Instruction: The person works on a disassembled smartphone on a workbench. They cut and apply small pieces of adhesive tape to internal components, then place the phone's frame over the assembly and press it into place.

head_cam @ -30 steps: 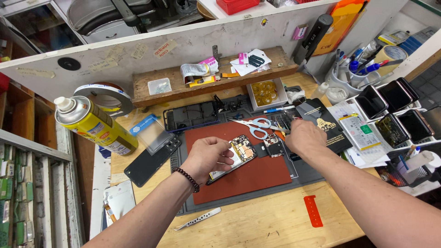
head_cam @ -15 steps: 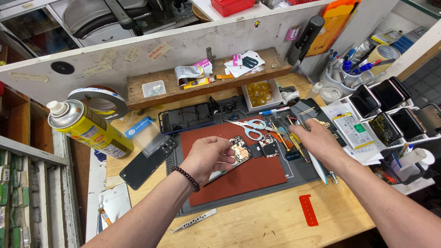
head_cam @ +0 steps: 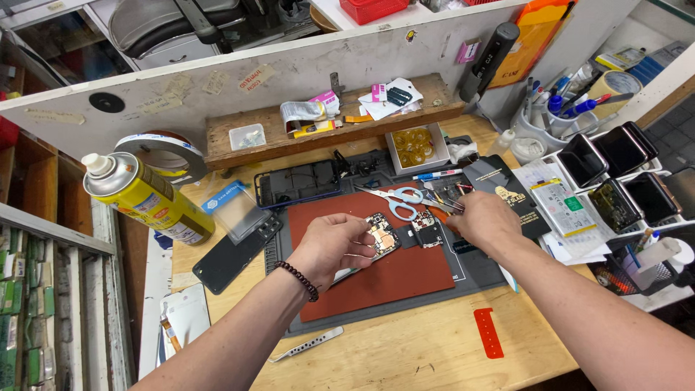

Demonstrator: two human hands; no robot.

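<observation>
The small dark phone circuit board (head_cam: 381, 233), studded with gold and black components, lies on the red-brown rubber work mat (head_cam: 391, 279) near its upper edge, and the left hand (head_cam: 329, 246) rests over it with thumb and fingers curled onto its left side, pinning it flat. Just to its right sits a smaller black square board piece (head_cam: 426, 230). The right hand (head_cam: 483, 219) is closed in a pinch around the grip of a thin metal tool, apparently tweezers (head_cam: 441, 203), whose tip points toward the boards beside the blue-handled scissors (head_cam: 397, 198). This looks like fine work on the board, steadied and about to be probed; the next move calls for a steady left hand and a precise tool tip.
</observation>
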